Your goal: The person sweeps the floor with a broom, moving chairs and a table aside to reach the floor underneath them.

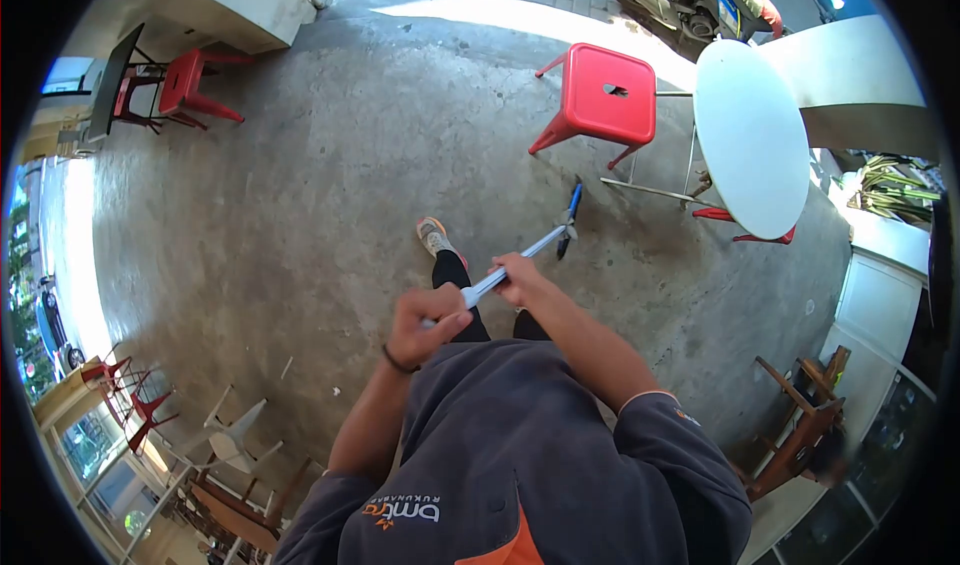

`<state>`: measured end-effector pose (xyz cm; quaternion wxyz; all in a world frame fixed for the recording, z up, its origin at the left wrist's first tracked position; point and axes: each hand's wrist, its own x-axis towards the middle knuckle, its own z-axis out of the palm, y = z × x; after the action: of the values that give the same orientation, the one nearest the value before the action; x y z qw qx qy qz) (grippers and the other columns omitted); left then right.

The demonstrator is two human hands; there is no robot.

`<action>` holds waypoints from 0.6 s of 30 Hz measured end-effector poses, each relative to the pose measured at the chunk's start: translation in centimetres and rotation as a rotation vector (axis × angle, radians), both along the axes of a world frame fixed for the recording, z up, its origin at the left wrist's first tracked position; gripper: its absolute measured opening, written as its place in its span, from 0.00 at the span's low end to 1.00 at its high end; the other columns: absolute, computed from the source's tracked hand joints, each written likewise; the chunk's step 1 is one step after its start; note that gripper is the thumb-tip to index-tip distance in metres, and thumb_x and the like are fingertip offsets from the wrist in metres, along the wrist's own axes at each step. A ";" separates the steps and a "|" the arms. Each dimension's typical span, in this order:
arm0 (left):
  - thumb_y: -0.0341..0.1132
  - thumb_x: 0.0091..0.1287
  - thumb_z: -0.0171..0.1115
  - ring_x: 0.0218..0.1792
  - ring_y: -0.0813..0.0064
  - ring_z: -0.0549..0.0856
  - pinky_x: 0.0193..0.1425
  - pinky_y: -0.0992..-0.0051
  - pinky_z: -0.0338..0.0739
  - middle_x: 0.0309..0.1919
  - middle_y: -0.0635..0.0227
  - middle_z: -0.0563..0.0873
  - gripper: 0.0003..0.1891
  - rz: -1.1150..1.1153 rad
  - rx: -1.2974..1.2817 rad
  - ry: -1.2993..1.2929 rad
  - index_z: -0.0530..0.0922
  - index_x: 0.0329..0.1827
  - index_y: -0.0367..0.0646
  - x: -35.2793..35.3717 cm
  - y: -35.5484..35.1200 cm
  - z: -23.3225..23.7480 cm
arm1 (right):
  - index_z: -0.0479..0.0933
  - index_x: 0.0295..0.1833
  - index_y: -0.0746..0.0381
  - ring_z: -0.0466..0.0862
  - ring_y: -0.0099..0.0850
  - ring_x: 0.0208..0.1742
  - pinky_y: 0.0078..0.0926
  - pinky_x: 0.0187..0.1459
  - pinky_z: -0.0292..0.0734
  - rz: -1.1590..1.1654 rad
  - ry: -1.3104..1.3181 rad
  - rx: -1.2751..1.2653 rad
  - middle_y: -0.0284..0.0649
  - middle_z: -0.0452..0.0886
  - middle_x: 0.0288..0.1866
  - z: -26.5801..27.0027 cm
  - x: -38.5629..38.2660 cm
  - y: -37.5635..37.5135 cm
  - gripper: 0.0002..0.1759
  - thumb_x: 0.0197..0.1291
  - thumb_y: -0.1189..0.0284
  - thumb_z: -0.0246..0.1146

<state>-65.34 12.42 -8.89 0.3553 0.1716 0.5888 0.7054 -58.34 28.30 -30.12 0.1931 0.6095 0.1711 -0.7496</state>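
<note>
A long-handled floor tool (541, 244) slants away from my body, its pale pole running to a narrow blue and black head (569, 221) down at the concrete floor. My left hand (425, 325) is closed round the upper end of the pole, close in front of my waist. Further down the same pole, my right hand (516, 277) wraps its fingers about it. Beneath the pole, one of my shoes (433, 233) shows on the floor. The exact kind of head cannot be made out.
A red stool (609, 93) stands ahead, beside a white oval table (750, 140). A motorbike (680, 5) is parked beyond the floor's far edge. Another red stool (190, 90) is at the far left. Wooden furniture (805, 430) stands at right; a white chair (235, 440) is behind left.
</note>
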 end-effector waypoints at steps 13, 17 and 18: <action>0.24 0.56 0.61 0.18 0.76 0.68 0.31 0.74 0.62 0.11 0.72 0.69 0.16 0.177 -0.297 0.316 0.68 0.12 0.38 -21.4 -12.9 -0.3 | 0.66 0.26 0.59 0.75 0.32 0.23 0.35 0.27 0.76 0.357 0.213 -0.238 0.37 0.69 0.22 -4.9 -29.4 -18.3 0.07 0.52 0.79 0.57; 0.28 0.52 0.65 0.19 0.74 0.70 0.32 0.72 0.62 0.14 0.70 0.72 0.14 0.263 -0.151 0.438 0.70 0.12 0.40 -25.0 -13.8 3.6 | 0.67 0.26 0.60 0.74 0.32 0.20 0.36 0.24 0.76 0.299 0.285 -0.097 0.37 0.69 0.20 2.1 -35.3 -20.2 0.07 0.52 0.78 0.59; 0.29 0.51 0.65 0.19 0.74 0.71 0.33 0.72 0.62 0.14 0.70 0.73 0.13 0.272 -0.095 0.474 0.71 0.13 0.40 -25.7 -13.6 4.0 | 0.67 0.26 0.60 0.74 0.32 0.20 0.36 0.23 0.75 0.283 0.295 -0.055 0.38 0.70 0.20 2.6 -36.7 -19.8 0.07 0.52 0.77 0.59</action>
<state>-91.01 -1.18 -4.85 0.1172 0.2346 0.7055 0.6585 -95.02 8.47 -27.53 0.2862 0.4576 0.2609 -0.8004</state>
